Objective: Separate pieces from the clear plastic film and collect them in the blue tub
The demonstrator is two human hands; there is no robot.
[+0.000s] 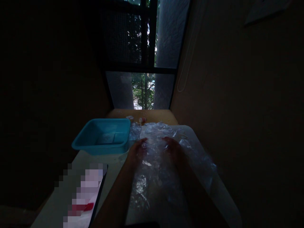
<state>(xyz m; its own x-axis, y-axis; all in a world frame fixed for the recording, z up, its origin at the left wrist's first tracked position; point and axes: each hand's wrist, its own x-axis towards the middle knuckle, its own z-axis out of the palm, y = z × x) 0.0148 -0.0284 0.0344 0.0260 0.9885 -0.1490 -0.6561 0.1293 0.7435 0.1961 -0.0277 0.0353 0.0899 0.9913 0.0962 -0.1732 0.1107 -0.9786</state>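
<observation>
A crinkled, see-through piece of clear plastic (155,152) spreads across the middle of the white table, between my forearms and beyond my hands. My left hand (139,148) has its fingers curled in on the left side of the plastic. Opposite it, my right hand (173,148) grips the right side, fingers bent inward. A gap of plastic separates the two hands. More loose clear plastic (159,127) lies bunched just past them, and some reaches along the right side. The room is dim, so the fingertips are hard to make out.
A blue plastic basin (123,148) stands at the table's back left. A lit screen (89,190), partly blurred out, lies at front left. Behind the white table (114,160), a small reddish cylinder (142,120) rests on a wooden ledge (161,115) below the window. Walls flank both sides.
</observation>
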